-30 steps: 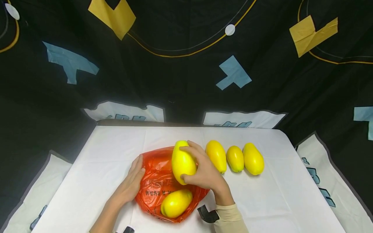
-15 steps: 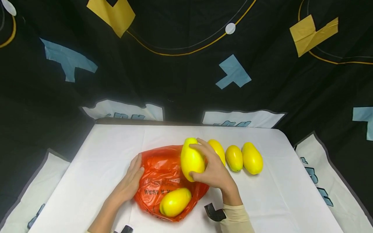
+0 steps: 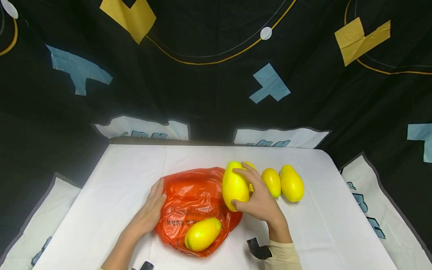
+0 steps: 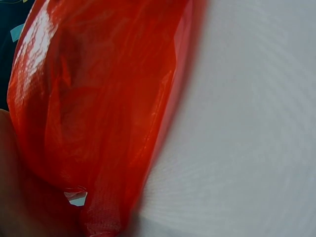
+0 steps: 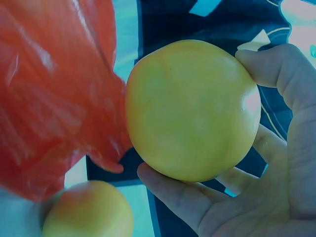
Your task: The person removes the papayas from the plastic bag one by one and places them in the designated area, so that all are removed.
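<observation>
A red plastic bag with dark print lies on the white table. My left hand rests along its left side, fingers straight. The left wrist view is mostly filled by the shiny red plastic. My right hand grips a yellow papaya at the bag's right edge, thumb on the near side and fingers on the far side. In the right wrist view, the rounded end of this papaya faces the camera between thumb and fingers. A second papaya lies on the red plastic near the bag's front.
To the right, a small papaya and a larger papaya lie side by side on the table. Another papaya is mostly hidden behind the held one. A black curtain hangs behind the table.
My right hand has carried the papaya rightward from over the bag to its right edge, now overlapping the nearest papaya in the row. My left hand has stayed at the bag's side.
</observation>
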{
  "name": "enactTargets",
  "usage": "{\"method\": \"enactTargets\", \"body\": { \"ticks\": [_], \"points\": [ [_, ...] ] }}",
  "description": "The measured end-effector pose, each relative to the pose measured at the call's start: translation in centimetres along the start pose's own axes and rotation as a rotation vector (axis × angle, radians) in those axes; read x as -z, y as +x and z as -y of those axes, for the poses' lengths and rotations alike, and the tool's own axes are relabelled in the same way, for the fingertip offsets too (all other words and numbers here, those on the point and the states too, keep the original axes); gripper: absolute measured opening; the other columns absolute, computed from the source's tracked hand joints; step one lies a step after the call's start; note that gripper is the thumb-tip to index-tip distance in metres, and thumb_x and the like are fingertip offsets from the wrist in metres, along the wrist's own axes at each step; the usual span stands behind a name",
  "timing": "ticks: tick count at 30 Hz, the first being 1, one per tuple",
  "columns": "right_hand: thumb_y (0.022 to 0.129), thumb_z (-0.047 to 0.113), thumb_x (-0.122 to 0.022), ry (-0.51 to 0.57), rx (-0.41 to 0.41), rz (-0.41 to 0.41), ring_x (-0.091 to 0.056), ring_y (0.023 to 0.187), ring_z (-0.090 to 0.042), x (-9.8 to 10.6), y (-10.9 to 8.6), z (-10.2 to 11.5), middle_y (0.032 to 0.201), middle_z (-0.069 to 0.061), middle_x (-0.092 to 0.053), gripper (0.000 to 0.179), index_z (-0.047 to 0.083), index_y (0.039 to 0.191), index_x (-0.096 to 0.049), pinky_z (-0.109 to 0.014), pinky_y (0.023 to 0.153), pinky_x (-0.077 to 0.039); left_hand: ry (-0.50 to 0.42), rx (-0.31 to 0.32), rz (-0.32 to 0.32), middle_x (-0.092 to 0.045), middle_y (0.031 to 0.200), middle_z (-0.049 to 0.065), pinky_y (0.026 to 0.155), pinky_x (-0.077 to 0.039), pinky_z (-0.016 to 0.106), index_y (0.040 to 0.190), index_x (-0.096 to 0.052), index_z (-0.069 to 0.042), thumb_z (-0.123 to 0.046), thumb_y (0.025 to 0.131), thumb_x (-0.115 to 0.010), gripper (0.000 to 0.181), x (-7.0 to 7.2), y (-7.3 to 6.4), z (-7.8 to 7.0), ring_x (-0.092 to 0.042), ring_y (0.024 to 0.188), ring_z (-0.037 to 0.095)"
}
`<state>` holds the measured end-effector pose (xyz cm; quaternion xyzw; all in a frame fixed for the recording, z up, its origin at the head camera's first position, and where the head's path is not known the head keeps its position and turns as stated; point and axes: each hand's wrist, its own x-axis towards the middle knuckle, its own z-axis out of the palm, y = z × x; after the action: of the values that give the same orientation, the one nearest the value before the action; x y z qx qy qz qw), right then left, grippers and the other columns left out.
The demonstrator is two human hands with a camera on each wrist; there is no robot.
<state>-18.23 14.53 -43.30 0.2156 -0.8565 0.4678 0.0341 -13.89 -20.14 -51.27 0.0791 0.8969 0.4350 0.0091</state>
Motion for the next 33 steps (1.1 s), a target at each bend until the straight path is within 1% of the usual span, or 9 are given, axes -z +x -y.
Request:
{"method": "enactTargets", "body": {
  "ticks": [7, 12, 15, 19, 23, 30, 33],
  "points": [
    [0.065, 0.014, -0.083, 0.010, -0.039, 0.010, -0.043, 0.126, -0.026, 0.9, -0.8, -0.4, 0.155, 0.006, -0.028, 0.079, 0.038, 0.134, -0.053, -0.043, 0.083, -0.053, 0.031, 0.007, -0.002, 0.003, 0.162, 0.015, 0.114, -0.011, 0.060, 0.157, 0.002, -0.007, -0.021, 0.106, -0.033, 0.063, 0.0, 0.1, 0.0, 0.000, 0.147, 0.034],
    [0.065, 0.013, -0.083, -0.002, -0.056, -0.012, -0.045, 0.122, -0.026, 1.5, -1.3, -0.8, 0.154, 0.007, -0.030, 0.078, 0.040, 0.133, -0.054, -0.044, 0.081, -0.054, 0.032, 0.000, 0.003, 0.003, 0.162, 0.015, 0.113, -0.012, 0.060, 0.156, 0.003, -0.007, -0.009, 0.099, -0.045, 0.075, 0.0, 0.2, 0.1, 0.000, 0.147, 0.033],
    [0.065, 0.013, -0.083, -0.016, -0.053, -0.020, -0.046, 0.122, -0.026, 1.8, -1.7, -1.1, 0.154, 0.007, -0.030, 0.077, 0.039, 0.133, -0.054, -0.043, 0.079, -0.054, 0.034, -0.008, 0.007, 0.004, 0.162, 0.016, 0.113, -0.012, 0.060, 0.156, 0.004, -0.006, -0.004, 0.094, -0.049, 0.081, 0.0, 0.2, 0.2, 0.001, 0.147, 0.034],
    [0.065, 0.014, -0.084, -0.029, -0.048, -0.023, -0.047, 0.122, -0.025, 2.2, -2.1, -1.5, 0.155, 0.004, -0.029, 0.079, 0.037, 0.134, -0.053, -0.039, 0.077, -0.053, 0.049, -0.026, 0.004, 0.006, 0.162, 0.016, 0.114, -0.011, 0.059, 0.156, 0.006, -0.007, 0.000, 0.090, -0.051, 0.087, 0.0, 0.3, 0.3, 0.001, 0.147, 0.036],
    [0.064, 0.014, -0.084, -0.035, -0.052, -0.021, -0.047, 0.123, -0.027, 2.6, -2.6, -1.8, 0.155, 0.002, -0.029, 0.081, 0.035, 0.135, -0.053, -0.039, 0.076, -0.053, 0.062, -0.045, 0.000, 0.006, 0.162, 0.016, 0.115, -0.010, 0.057, 0.155, 0.007, -0.007, 0.004, 0.087, -0.051, 0.090, -0.1, 0.5, 0.4, 0.000, 0.147, 0.036],
    [0.061, 0.013, -0.085, -0.040, -0.102, -0.031, -0.049, 0.120, -0.023, 3.1, -3.7, -2.4, 0.154, 0.009, -0.030, 0.083, 0.040, 0.133, -0.054, -0.039, 0.076, -0.052, 0.061, -0.043, 0.006, 0.006, 0.161, 0.019, 0.115, -0.009, 0.056, 0.155, 0.006, -0.004, 0.006, 0.087, -0.050, 0.089, -0.2, 0.4, 0.5, 0.001, 0.147, 0.036],
    [0.061, 0.012, -0.085, -0.034, -0.109, -0.027, -0.050, 0.118, -0.023, 3.3, -4.2, -2.7, 0.154, 0.008, -0.031, 0.083, 0.039, 0.132, -0.054, -0.038, 0.076, -0.052, 0.062, -0.044, 0.003, 0.006, 0.161, 0.019, 0.116, -0.008, 0.055, 0.155, 0.005, -0.002, 0.006, 0.087, -0.049, 0.087, -0.2, 0.4, 0.5, 0.001, 0.147, 0.036]
  ]
}}
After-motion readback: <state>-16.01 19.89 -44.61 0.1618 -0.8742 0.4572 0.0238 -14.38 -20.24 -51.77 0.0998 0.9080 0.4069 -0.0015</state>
